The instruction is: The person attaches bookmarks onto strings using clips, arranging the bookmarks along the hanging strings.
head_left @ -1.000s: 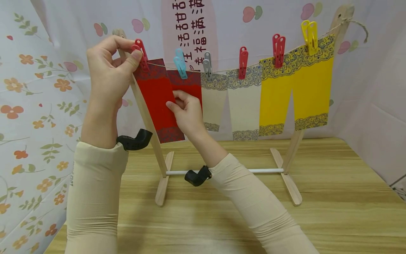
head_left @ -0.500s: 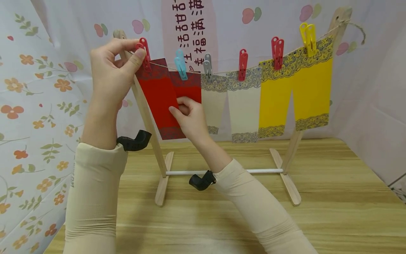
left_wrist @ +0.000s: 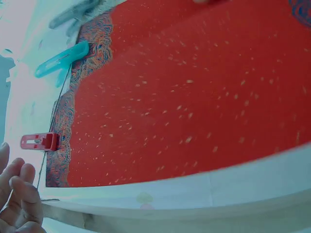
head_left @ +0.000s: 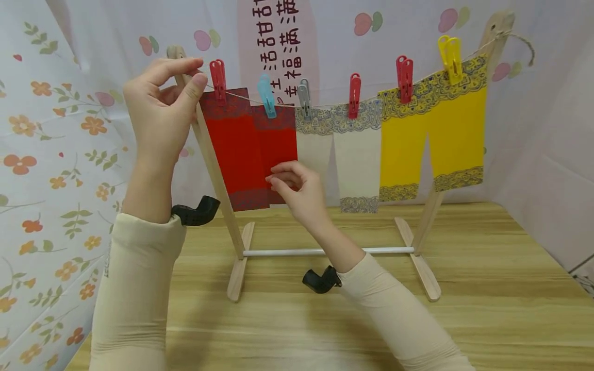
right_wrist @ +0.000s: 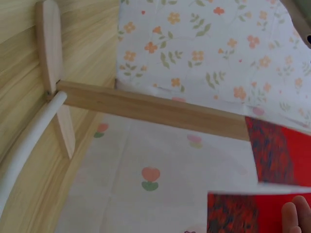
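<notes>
In the head view, my left hand (head_left: 160, 105) is just left of a red clothespin (head_left: 218, 82), its thumb and fingers apart with nothing between them. That clothespin clips a red paper card (head_left: 236, 159) with a patterned border to the string (head_left: 241, 97). A light blue clothespin (head_left: 266, 98) holds a second red card (head_left: 280, 136), partly overlapped by the first. My right hand (head_left: 303, 196) floats before the second card's lower part, fingers loosely bent and holding nothing. The left wrist view shows the left fingers (left_wrist: 26, 194) beside the red clothespin (left_wrist: 40, 141).
Farther right along the string hang cream cards (head_left: 357, 159) and yellow cards (head_left: 457, 134) on grey, red and yellow clothespins. A wooden post (head_left: 211, 159) stands on each side, joined low by a white rod (head_left: 283, 252). Flowered cloth (head_left: 60, 170) hangs behind the wooden table (head_left: 260, 330).
My left hand has let go of the red clothespin and drawn slightly left. My right hand has released the first red card's edge and moved down and right. That card now hangs freely.
</notes>
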Demonstrator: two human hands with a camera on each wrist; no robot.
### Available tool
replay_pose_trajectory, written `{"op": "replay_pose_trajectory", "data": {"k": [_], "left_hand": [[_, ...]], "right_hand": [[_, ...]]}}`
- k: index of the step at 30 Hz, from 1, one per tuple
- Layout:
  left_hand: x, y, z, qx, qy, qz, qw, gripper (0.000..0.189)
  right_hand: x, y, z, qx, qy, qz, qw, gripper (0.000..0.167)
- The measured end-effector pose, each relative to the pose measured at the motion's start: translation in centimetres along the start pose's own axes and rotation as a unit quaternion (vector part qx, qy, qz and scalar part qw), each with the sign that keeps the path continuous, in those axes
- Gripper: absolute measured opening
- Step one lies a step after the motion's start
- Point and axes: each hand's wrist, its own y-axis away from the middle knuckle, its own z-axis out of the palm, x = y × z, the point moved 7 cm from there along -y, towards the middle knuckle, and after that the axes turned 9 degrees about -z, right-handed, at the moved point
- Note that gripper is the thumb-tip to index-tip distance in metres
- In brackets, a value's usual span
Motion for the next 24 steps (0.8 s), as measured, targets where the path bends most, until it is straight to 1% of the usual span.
{"op": "replay_pose_trajectory", "data": {"k": [2,3,5,7,9,10,15,18,19,21,24], "left_hand": [[-0.1,0.2,-0.4,0.006,0.014,-0.001,0.9999,0.012],[-0.2,0.3,-0.6,0.01,0.006,-0.003,0.9999,0.011],[-0.2,0.9,-0.9,0.015,-0.044,0.009,0.9989,0.011],[-0.5,1.7,-1.1,0.019,-0.101,0.021,0.9945,0.014],[-0.9,2.7,-1.4,0.02,-0.146,0.031,0.9886,0.016],[-1.2,3.2,-1.6,0.018,-0.159,0.036,0.9864,0.017],[-2.8,6.0,-3.0,0.003,-0.2,0.033,0.9792,0.018],[-3.8,8.2,-4.1,-0.007,-0.232,0.031,0.9723,0.02],[-4.1,9.0,-4.4,-0.011,-0.247,0.035,0.9683,0.021],[-4.8,10.8,-5.3,-0.023,-0.286,0.045,0.9569,0.025],[-6.2,13.4,-6.7,-0.045,-0.351,0.049,0.9341,0.036]], "right_hand": [[0.0,0.6,-0.7,-0.001,0.002,-0.006,1.0,0.018],[0.1,0.9,-1.0,-0.001,0.003,-0.004,1.0,0.019],[0.2,1.8,-1.9,0.001,0.005,0.005,1.0,0.02],[0.3,2.8,-3.0,0.004,0.011,0.015,0.9998,0.022],[0.3,3.9,-4.2,0.008,0.015,0.026,0.9995,0.023],[0.3,4.5,-4.9,0.008,0.018,0.03,0.9993,0.024],[-0.1,6.9,-8.1,0.009,0.045,0.038,0.9982,0.027],[-0.6,8.1,-10.3,0.01,0.076,0.027,0.9967,0.027],[-0.8,8.4,-11.1,0.011,0.092,0.019,0.9955,0.027],[-1.4,9.1,-12.8,0.008,0.133,0.001,0.991,0.029],[-2.2,10.2,-15.5,-0.001,0.21,-0.039,0.9769,0.036]]}}
